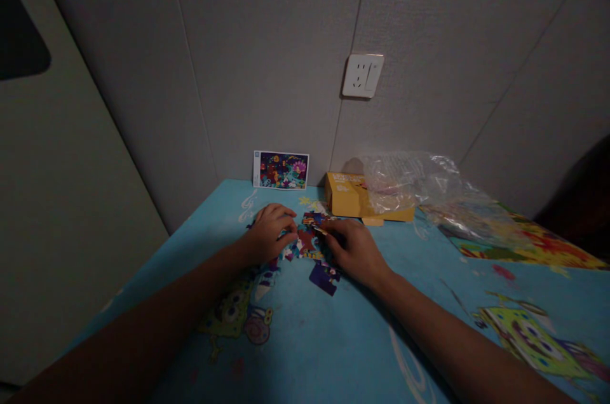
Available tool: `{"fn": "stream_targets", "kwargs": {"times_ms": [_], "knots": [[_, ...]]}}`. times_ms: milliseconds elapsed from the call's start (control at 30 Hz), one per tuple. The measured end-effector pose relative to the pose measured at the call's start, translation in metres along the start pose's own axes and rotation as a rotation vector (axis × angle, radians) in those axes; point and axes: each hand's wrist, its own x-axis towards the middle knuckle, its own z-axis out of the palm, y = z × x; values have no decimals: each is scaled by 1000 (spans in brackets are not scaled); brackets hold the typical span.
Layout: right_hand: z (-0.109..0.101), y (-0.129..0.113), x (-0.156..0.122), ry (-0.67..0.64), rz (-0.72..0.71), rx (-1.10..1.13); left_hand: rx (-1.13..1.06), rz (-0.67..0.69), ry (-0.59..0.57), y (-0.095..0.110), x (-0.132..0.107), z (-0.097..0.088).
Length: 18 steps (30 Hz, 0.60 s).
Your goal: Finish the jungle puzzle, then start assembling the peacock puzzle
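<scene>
A small jigsaw puzzle piece is pinched between the thumb and fingers of my right hand, edge-on over the puzzle. Below it lies a partly joined jigsaw puzzle, dark and colourful, partly covered by both hands. My left hand rests at the puzzle's left side, fingers slightly bent and thumb apart, over more pieces that it partly hides. Closer to me, a dark purple joined section of puzzle lies beside my right wrist. A picture card of a colourful scene leans against the wall.
A yellow box stands by the wall, with a crumpled clear plastic bag over it. A bright printed sheet lies at the right. The blue cartoon-patterned cover meets the grey wall, which has a power socket.
</scene>
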Motion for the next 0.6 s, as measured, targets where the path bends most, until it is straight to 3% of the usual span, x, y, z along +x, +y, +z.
{"fn": "stream_targets", "kwargs": {"times_ms": [200,367,600], "knots": [[5,-2,-5,-100,-211,45,36,6,-31,5,-3,-5],[11,3,-7,-161,-199,-40,48,43,-128,8,-6,-7],[9,2,-5,-133,-212,-8,7,117,-43,9,-3,-5]]}}
